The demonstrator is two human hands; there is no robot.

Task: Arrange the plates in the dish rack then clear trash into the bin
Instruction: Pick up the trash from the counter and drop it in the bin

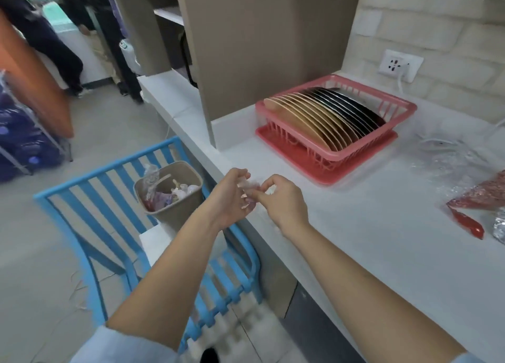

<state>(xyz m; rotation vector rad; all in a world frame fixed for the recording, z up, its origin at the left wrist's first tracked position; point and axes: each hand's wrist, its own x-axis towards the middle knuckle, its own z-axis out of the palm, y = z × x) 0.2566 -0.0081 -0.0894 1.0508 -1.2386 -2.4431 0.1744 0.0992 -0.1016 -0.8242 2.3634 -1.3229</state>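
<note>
A pink dish rack (355, 157) stands on the white counter (382, 239), filled with several upright plates (322, 119), tan ones in front and black ones behind. At the counter's front edge my left hand (229, 198) and my right hand (284, 201) meet, both pinching a small crumpled piece of clear plastic wrap (248, 189). To the left, a beige bin (175, 198) sits on a blue chair, holding several scraps of trash.
The blue slatted chair (109, 193) stands against the counter below my arms. Clear plastic wrapping (451, 157), red packets (475, 198) and a foil scrap (500, 228) lie on the counter's right side. A wall socket (400, 64) is behind the rack. People stand at the far left.
</note>
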